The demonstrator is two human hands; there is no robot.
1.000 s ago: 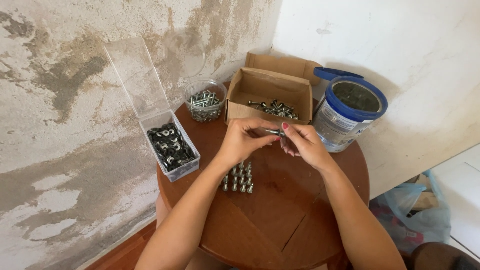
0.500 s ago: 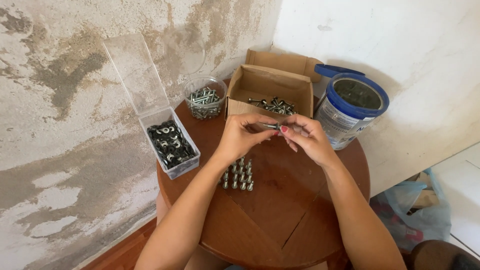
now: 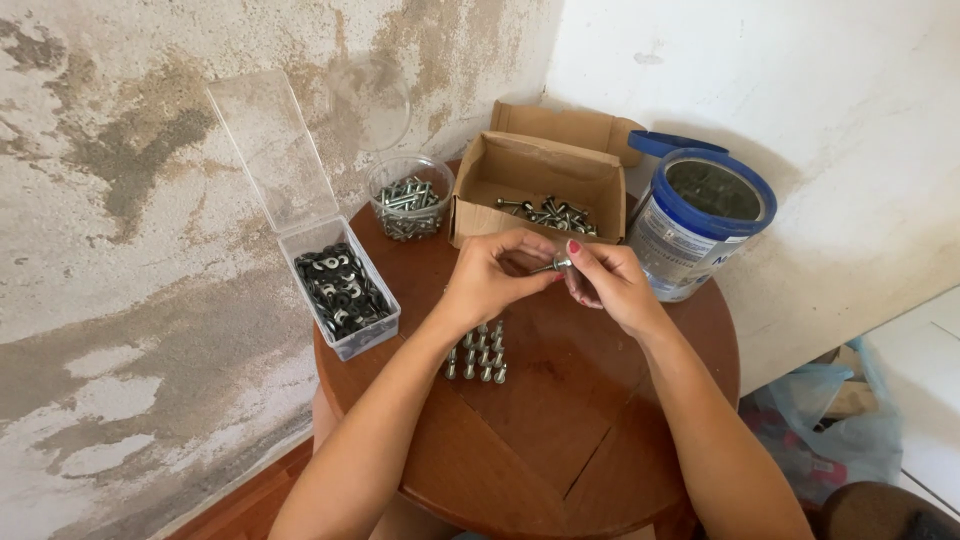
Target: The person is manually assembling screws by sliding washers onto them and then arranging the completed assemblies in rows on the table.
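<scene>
Peeling plaster walls enclose a round wooden desk (image 3: 560, 420). Above standing bolts (image 3: 478, 352), a small bolt (image 3: 553, 265) is pinched between the fingers of the left hand (image 3: 495, 275) and right hand (image 3: 608, 282), raised slightly since a second ago.

round wooden table (image 3: 560, 420) | clear box (image 3: 345, 300) | jar (image 3: 408, 205) | carton (image 3: 540, 190) | tin (image 3: 700, 225) | bolts (image 3: 478, 355)

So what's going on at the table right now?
A person holds a small bolt between the left hand and right hand above a round wooden table. Upright bolts stand in rows below the hands. A cardboard box, clear tub, open plastic case and blue-rimmed can sit around.
</scene>
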